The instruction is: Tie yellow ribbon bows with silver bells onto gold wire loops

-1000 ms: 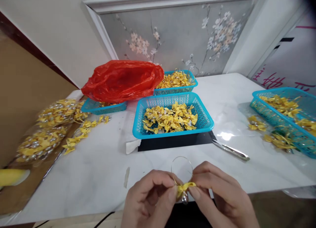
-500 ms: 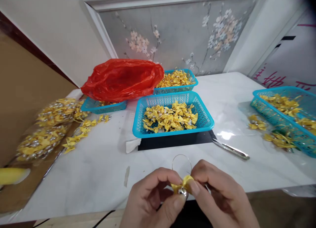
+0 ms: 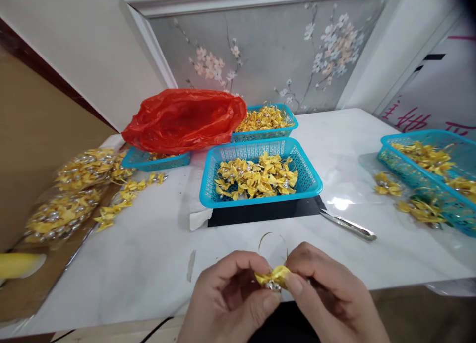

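Observation:
A yellow ribbon bow [image 3: 274, 275] with a silver bead [image 3: 273, 286] below it is held between both hands, over the table's front edge. The thumb and fingers of my left hand [image 3: 238, 296] pinch its left side and the bead. My right hand [image 3: 327, 293] is closed on the bow's right side, thumb in front. A thin wire loop [image 3: 265, 237] rises behind the bow, between the two hands. The fingertips behind the bow are partly hidden. Beyond my hands stands a blue basket [image 3: 260, 202] with many yellow bows [image 3: 256, 177] and silver beads in it.
A pair of metal snips or tweezers [image 3: 349, 225] lies right of the basket. Another blue basket [image 3: 431, 177] stands at right, with loose bows [image 3: 424, 209] beside it. A red plastic bag [image 3: 182, 122] rests at back left. Bagged beaded bows [image 3: 63, 214] lie at left.
The bow has turned slightly in my fingers, lying flatter and showing more of its yellow top. The wire loop has shifted a little. Both hands keep their hold.

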### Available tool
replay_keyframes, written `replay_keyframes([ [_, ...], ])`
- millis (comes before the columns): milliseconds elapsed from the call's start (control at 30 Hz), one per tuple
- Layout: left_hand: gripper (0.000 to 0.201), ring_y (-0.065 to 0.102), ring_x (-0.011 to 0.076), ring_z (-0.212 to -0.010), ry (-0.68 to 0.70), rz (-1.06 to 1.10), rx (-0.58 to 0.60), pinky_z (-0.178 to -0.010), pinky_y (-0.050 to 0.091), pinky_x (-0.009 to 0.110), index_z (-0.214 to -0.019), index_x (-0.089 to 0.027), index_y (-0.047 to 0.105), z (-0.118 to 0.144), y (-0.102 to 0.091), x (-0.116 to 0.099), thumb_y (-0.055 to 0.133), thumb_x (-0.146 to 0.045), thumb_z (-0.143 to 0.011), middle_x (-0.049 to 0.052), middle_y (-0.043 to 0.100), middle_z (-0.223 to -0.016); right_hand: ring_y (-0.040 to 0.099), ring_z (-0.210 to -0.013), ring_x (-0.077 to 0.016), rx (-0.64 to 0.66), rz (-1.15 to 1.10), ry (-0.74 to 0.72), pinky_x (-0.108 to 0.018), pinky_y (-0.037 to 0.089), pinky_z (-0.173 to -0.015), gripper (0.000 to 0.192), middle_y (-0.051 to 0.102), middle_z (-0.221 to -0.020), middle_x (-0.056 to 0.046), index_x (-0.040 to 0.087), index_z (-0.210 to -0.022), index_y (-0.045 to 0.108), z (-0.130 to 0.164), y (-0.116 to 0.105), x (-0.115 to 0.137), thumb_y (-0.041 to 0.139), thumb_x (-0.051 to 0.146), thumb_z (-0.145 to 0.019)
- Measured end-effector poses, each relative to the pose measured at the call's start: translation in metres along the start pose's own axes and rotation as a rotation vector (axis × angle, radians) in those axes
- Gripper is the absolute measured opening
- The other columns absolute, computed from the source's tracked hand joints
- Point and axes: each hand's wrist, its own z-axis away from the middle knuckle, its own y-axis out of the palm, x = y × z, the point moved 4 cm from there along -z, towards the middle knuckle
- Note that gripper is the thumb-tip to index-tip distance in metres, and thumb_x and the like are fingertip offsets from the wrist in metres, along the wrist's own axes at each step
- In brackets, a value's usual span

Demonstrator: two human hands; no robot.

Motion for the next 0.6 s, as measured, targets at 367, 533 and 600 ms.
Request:
replay_keyframes([
  [367,0.025,0.068,0.0092,-0.062,-0.352,0.438,0.058,-0.062,0.057,0.015,-0.083,-0.016,0.076,-0.004,-0.003,0.014,0.092,-0.016,-0.063,0.001,0.072,-0.073,0.062,-0.053,-0.0094,-0.072,0.016,-0.1,-0.017,0.053,-0.051,0.029,0.068,-0.078,0.0,0.025,-0.117,0.06,0.006,-0.005,-0.003,0.047,0.01,-0.097],
  [533,0.026,0.074,0.0113,-0.069,-0.427,0.595,0.075,-0.065,0.06,0.015,-0.086,-0.015,0.077,-0.005,-0.007,0.021,0.09,-0.009,-0.065,0.006,0.077,-0.078,0.063,-0.059,-0.0093,-0.107,0.14,-0.128,-0.016,0.053,-0.059,0.02,0.065,-0.07,0.002,0.022,-0.091,0.062,0.002,-0.002,-0.004,0.047,0.009,-0.095],
  [600,0.024,0.074,0.0096,-0.069,-0.469,0.69,0.1,-0.066,0.059,0.012,-0.088,-0.014,0.077,-0.004,-0.008,0.023,0.089,-0.007,-0.067,0.008,0.077,-0.081,0.062,-0.064,-0.01,-0.114,0.208,-0.196,-0.017,0.053,-0.059,0.022,0.062,-0.075,0.0,0.021,-0.091,0.062,0.0,-0.002,0.001,0.048,0.005,-0.092],
])
